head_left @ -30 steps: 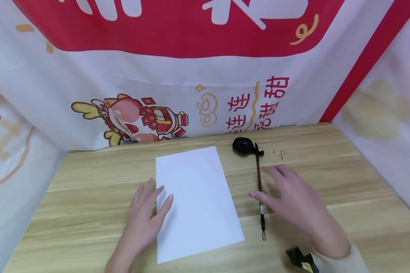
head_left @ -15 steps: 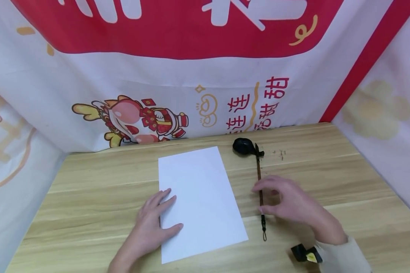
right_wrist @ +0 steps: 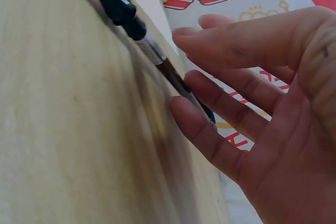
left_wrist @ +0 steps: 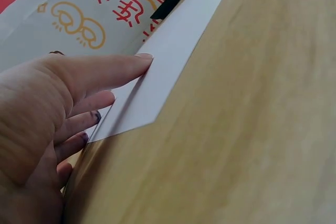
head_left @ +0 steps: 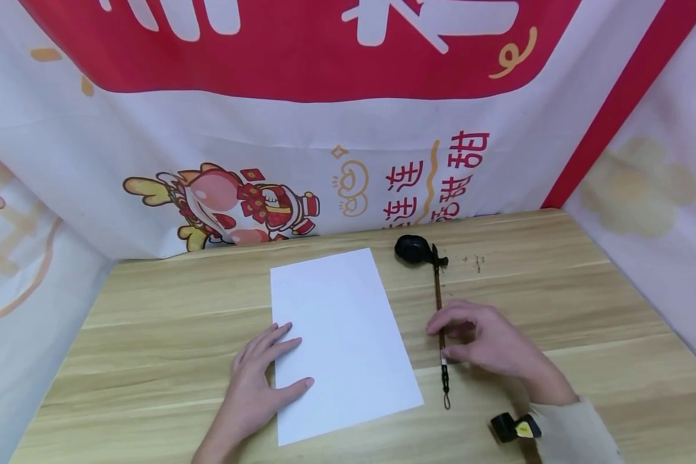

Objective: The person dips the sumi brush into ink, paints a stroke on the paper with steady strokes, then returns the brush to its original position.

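Note:
My left hand [head_left: 261, 383] lies along the left edge of a white sheet of paper [head_left: 342, 341], its fingers and thumb spread over the sheet. In the left wrist view the left thumb [left_wrist: 113, 72] reaches over the near part of the paper. A writing brush [head_left: 439, 290] with a hanging loop lies right of the sheet, its tip end by a small black inkstone [head_left: 413, 249]. My right hand [head_left: 490, 338] is at the brush's lower handle, index finger and thumb bowed around it. In the right wrist view the thumb seems apart from the brush [right_wrist: 152, 51].
The wooden table [head_left: 151, 335] bears a few dark smudges right of the inkstone. A printed white and red cloth [head_left: 267, 142] stands along its back. At my right cuff is a small black object [head_left: 513, 427] with a yellow label.
My left hand has moved right and farther onto the paper, which has shifted slightly right. My right hand has come down along the brush, its thumb and index finger drawing closer together.

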`<state>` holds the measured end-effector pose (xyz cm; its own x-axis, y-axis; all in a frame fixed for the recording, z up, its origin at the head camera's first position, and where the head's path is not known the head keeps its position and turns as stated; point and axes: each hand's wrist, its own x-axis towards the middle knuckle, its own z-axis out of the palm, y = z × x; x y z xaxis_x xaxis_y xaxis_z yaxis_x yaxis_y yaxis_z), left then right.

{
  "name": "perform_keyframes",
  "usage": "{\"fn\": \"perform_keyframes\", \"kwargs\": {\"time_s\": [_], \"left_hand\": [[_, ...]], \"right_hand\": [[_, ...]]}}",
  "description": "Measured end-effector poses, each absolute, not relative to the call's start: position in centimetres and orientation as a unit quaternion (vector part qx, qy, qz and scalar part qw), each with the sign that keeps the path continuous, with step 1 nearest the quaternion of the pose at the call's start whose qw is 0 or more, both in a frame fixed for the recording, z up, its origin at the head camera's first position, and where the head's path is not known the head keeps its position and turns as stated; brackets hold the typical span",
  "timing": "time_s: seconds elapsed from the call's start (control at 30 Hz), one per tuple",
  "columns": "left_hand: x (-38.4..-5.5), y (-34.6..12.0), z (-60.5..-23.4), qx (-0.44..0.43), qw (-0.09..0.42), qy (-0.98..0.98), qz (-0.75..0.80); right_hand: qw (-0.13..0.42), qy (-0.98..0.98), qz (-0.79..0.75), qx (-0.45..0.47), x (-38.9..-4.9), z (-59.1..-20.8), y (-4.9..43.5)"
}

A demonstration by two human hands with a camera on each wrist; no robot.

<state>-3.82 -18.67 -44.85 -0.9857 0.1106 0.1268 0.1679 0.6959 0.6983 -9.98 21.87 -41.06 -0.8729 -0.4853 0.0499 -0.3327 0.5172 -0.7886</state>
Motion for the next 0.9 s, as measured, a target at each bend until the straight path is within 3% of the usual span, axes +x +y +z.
{"fn": "perform_keyframes", "kwargs": {"time_s": [0.9], "left_hand": [[-3.8, -18.6, -44.9, -0.076, 0.051, -0.923, -0.373]], "right_hand": [[0.064, 0.901, -0.388, -0.182, -9.8, -41.2, 20.9]]}}
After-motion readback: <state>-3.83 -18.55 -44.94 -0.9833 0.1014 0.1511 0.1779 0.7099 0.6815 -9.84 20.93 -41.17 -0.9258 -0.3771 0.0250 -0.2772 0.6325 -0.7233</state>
